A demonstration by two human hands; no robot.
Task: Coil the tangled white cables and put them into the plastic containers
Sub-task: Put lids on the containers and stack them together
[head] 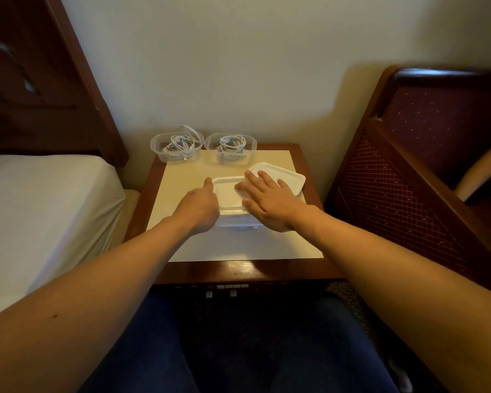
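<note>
White cables, coiled into loose bundles, already lie inside two clear plastic containers at the far edge of a wooden bedside table [305, 163] with a cream top panel, which is the largest thing in reach and stands against a pale wall between a bed with a white sheet [40, 199] and a dark wooden chair with maroon patterned upholstery [425, 154]. Nearer the person, in the middle of the table, sits a closed white plastic container [237, 224], its white rectangular lid [227, 191] on top. A second, loose white lid [285, 174] lies just behind and to the right of it, partly under the right hand. The left clear container [158, 148] holds the larger bundle of cable [182, 144], one loop of which rises above the rim; the right clear container [251, 144], just beside it, holds a tighter bundle [231, 147]. The right hand [270, 201] lies flat, fingers spread, palm down across the closed container's lid and the loose lid, pressing rather than gripping. The left hand [200, 207] rests at the left edge of the closed container with the thumb stretched along the lid's rim; its other fingers are hidden, so I cannot tell how tightly they curl.
</note>
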